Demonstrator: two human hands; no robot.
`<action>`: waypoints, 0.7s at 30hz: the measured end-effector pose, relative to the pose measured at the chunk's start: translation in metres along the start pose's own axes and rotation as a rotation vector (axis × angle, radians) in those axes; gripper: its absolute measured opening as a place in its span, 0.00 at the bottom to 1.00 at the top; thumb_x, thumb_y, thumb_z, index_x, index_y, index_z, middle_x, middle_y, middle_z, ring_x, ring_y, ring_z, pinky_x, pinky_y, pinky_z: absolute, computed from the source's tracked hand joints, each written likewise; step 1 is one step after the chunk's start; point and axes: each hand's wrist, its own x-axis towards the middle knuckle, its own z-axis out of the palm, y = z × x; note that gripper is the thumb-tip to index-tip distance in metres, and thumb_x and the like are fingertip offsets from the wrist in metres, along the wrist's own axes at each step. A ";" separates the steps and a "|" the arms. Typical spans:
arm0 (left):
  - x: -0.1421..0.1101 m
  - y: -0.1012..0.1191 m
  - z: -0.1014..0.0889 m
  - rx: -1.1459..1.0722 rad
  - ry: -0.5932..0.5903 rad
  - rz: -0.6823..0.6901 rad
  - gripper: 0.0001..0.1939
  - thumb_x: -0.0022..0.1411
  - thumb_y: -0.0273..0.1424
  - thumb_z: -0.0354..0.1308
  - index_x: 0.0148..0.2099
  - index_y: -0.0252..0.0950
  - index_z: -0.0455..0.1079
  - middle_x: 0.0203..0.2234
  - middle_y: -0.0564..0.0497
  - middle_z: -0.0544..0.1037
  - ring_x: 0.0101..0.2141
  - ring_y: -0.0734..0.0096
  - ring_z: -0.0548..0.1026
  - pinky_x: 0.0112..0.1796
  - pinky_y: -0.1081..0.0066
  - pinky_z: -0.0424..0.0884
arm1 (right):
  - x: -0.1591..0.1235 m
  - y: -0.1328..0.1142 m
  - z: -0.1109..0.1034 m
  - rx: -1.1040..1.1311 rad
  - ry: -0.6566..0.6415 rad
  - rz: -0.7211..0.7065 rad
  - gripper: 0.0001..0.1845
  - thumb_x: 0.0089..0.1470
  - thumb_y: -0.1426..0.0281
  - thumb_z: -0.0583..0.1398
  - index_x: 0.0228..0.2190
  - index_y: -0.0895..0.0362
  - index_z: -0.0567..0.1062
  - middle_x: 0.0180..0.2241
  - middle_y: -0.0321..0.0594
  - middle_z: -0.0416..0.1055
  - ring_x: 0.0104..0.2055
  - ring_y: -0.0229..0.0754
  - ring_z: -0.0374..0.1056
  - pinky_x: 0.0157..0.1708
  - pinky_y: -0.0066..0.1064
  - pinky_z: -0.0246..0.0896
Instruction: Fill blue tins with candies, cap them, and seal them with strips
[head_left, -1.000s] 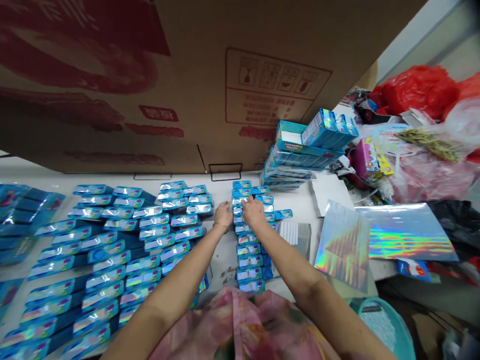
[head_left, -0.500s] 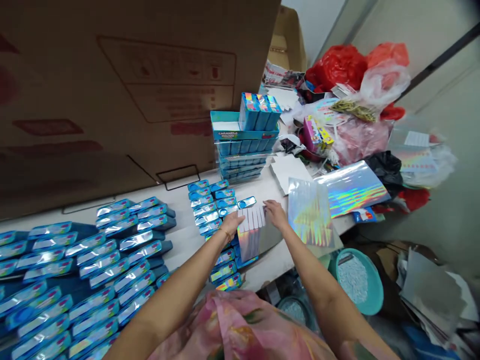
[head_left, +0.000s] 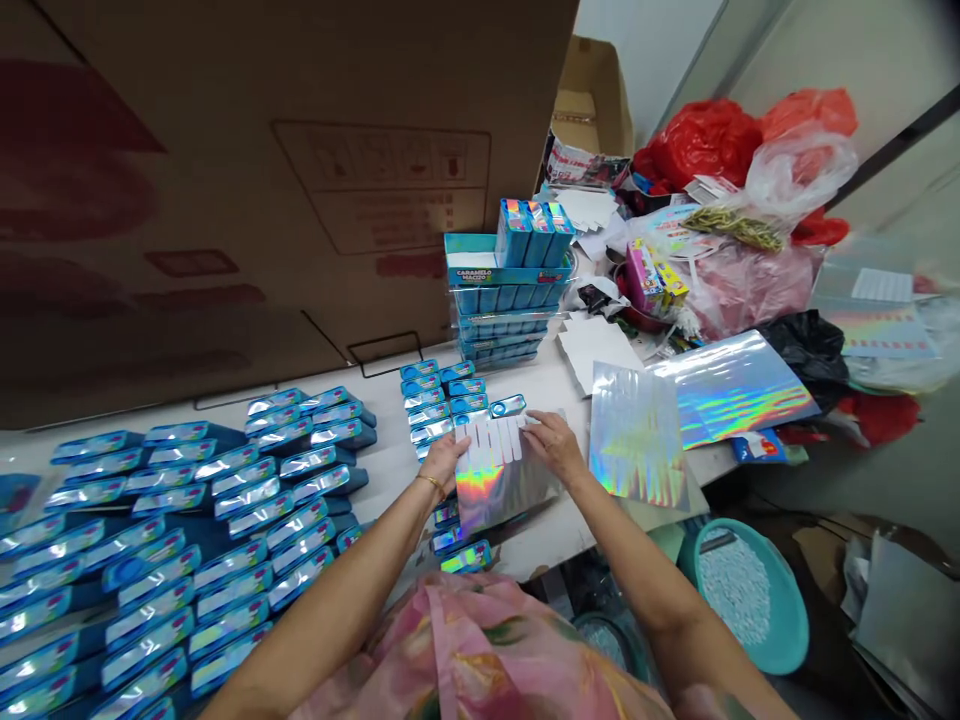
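Holographic foil sheet [head_left: 499,490], topped by white strips [head_left: 491,440], held by both hands at 12 o'clock on a white table [head_left: 525,545]. Left hand [head_left: 444,463] closed on the sheet's left edge; right hand [head_left: 553,447] gripping its upper right corner, fingers together. Rows of blue boxes [head_left: 202,530] cover the table at 9 o'clock; a pile of boxes [head_left: 501,290] rises beyond the hands at 12. Foil sheets [head_left: 637,435] lie at 2 o'clock, a teal basin [head_left: 742,595] at 4.
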 end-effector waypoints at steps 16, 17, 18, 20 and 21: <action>-0.028 0.026 -0.037 0.439 0.206 0.595 0.21 0.50 0.42 0.54 0.44 0.35 0.69 0.42 0.46 0.72 0.46 0.65 0.67 0.46 0.67 0.61 | 0.084 -0.080 -0.009 0.912 -0.164 0.603 0.08 0.39 0.65 0.58 0.21 0.59 0.70 0.18 0.32 0.65 0.20 0.31 0.59 0.20 0.23 0.52; -0.033 0.029 -0.038 0.450 0.180 0.593 0.21 0.48 0.41 0.56 0.43 0.35 0.69 0.42 0.47 0.73 0.45 0.65 0.67 0.46 0.67 0.61 | 0.087 -0.083 -0.001 0.947 -0.162 0.629 0.08 0.38 0.65 0.59 0.21 0.59 0.71 0.18 0.32 0.66 0.20 0.31 0.59 0.19 0.23 0.51; -0.035 0.032 -0.039 0.449 0.184 0.587 0.21 0.45 0.40 0.59 0.42 0.35 0.70 0.41 0.47 0.73 0.44 0.64 0.68 0.45 0.68 0.62 | 0.090 -0.087 0.007 0.973 -0.159 0.652 0.09 0.37 0.65 0.59 0.21 0.59 0.71 0.18 0.32 0.66 0.19 0.31 0.59 0.19 0.22 0.51; -0.034 0.037 -0.042 0.384 0.251 0.556 0.20 0.42 0.38 0.61 0.39 0.34 0.71 0.36 0.47 0.75 0.39 0.66 0.70 0.41 0.68 0.64 | 0.096 -0.093 0.022 1.005 -0.156 0.688 0.09 0.35 0.65 0.60 0.21 0.59 0.71 0.17 0.31 0.65 0.18 0.31 0.59 0.17 0.22 0.50; -0.031 0.040 -0.046 0.327 0.298 0.540 0.19 0.42 0.38 0.61 0.37 0.33 0.72 0.32 0.48 0.76 0.35 0.68 0.71 0.39 0.68 0.64 | 0.099 -0.095 0.031 1.011 -0.157 0.704 0.10 0.35 0.65 0.60 0.21 0.58 0.71 0.16 0.31 0.65 0.18 0.31 0.59 0.17 0.22 0.50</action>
